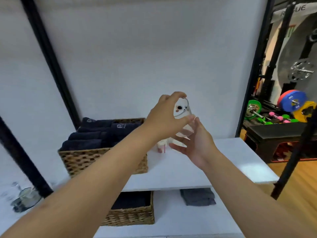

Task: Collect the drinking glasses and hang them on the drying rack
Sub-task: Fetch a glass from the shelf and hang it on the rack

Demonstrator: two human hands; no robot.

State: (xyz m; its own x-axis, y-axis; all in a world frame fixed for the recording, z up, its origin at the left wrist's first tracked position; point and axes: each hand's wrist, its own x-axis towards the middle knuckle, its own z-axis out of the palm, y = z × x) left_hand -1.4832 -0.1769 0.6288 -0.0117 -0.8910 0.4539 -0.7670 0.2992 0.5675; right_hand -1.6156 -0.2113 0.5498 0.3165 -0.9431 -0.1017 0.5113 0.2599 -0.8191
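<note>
A clear drinking glass point(182, 112) with a small cartoon face printed on it is held tilted above the white shelf point(223, 162). My left hand point(164, 119) grips it from the left, thumb and fingers around its rim end. Just to the right, my right hand point(195, 143) has its palm turned up, its fingers straight and touching the glass's lower end. Another clear glass point(162, 146) with a pinkish mark stands on the shelf behind my hands, mostly hidden. At the far lower left, glasses on a metal rack point(25, 198) appear blurred.
A wicker basket point(82, 160) of dark folded towels sits on the shelf left of my hands. A second basket point(133, 215) and a grey folded cloth point(197, 196) lie on the lower shelf. Black frame posts point(51, 54) cross the left. Gym weights point(291, 102) fill the right background.
</note>
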